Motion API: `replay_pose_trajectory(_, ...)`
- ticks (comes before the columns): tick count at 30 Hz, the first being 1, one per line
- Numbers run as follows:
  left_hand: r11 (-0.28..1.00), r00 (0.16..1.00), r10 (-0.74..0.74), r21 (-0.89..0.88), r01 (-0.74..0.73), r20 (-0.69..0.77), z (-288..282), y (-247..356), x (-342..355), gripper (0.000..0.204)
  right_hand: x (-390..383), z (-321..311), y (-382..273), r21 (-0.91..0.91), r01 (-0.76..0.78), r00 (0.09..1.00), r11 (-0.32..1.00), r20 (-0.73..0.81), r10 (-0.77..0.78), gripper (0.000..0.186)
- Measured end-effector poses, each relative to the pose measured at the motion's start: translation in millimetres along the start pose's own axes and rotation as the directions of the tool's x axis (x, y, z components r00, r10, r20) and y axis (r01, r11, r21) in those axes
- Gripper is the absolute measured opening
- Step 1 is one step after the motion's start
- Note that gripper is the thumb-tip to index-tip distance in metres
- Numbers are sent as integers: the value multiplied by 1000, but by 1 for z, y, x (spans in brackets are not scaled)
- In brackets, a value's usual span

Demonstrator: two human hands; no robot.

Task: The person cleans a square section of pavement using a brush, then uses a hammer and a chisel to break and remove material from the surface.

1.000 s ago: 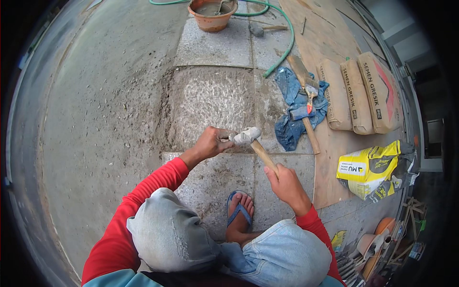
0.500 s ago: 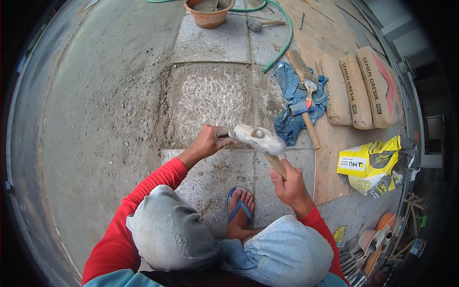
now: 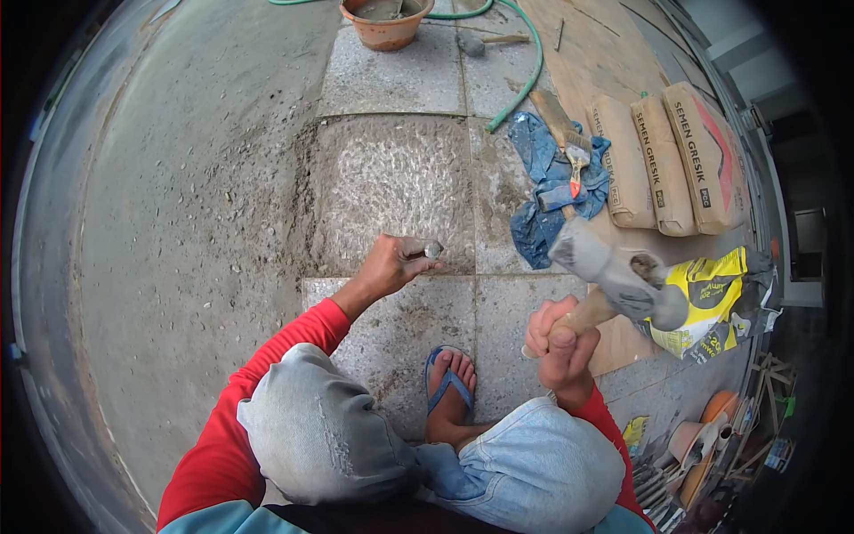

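While a hammer (image 3: 614, 278) is gripped aloft by the right hand (image 3: 567, 358), a mostly hidden tool (image 3: 433, 250) is pinched by the left hand (image 3: 390, 267) at the near edge of the rough square (image 3: 391, 182), apparently so its top is exposed.

The hammer head (image 3: 612, 274) is grey, the rag (image 3: 532, 235) blue.

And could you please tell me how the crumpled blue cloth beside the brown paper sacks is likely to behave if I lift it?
The crumpled blue cloth will probably hang floppy, since it lies in loose, bunched folds. The red-tipped paintbrush would likely slide or roll off, as it lies over the cloth with nothing visible securing it.
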State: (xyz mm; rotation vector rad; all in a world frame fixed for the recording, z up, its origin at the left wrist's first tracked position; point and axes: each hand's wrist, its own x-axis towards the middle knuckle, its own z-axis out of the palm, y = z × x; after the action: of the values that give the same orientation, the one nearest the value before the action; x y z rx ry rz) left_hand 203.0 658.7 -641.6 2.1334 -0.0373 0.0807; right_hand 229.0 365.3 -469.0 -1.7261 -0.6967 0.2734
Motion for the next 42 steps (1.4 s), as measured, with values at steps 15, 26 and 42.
replay_pose_trajectory(15,995,998,23,-93,-29,-63,6,12,8,25,2,-7,-27,275,-21,989,961,-133,59,50)
replay_pose_trajectory(26,974,983,-96,-217,61,-155,-7,26,22,32,6,-33,-10,-154,-409,909,900,18,416,51)
replay_pose_trajectory(42,976,994,-26,-220,1,-110,24,15,40,23,7,-36,-15,-27,-401,916,916,-32,400,48)
